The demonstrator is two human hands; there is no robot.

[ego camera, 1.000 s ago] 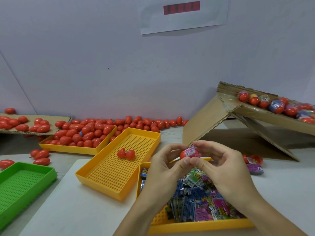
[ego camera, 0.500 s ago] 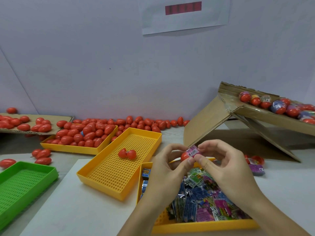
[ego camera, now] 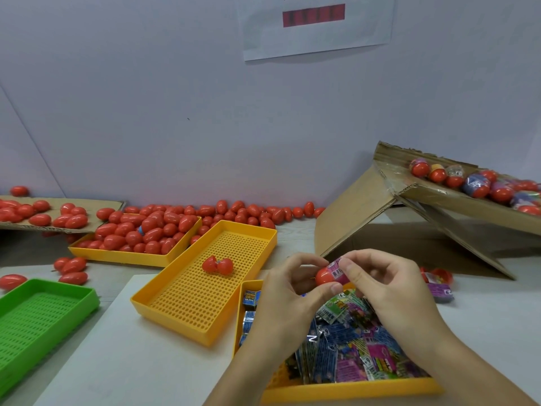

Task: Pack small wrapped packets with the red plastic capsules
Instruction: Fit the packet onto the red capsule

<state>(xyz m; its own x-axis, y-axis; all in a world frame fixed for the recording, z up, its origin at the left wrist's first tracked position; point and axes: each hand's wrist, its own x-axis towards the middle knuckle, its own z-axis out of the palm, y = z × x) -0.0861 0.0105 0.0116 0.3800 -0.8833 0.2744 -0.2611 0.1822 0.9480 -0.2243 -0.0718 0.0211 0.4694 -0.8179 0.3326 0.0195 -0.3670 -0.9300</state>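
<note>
Capsule (ego camera: 324, 276) red, glossy | pink packet (ego camera: 337, 271) (barcode showing) poking out | both hands' fingers (ego camera: 351, 272) pinch it

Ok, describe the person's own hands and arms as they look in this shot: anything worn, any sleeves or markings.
Both are bare. The left hand and right hand wear no gloves, and no rings, watch or bracelet show. The forearms come in from the bottom edge uncovered, with no sleeve in view. The fingernails that show are short and unpainted. No markings show.
</note>
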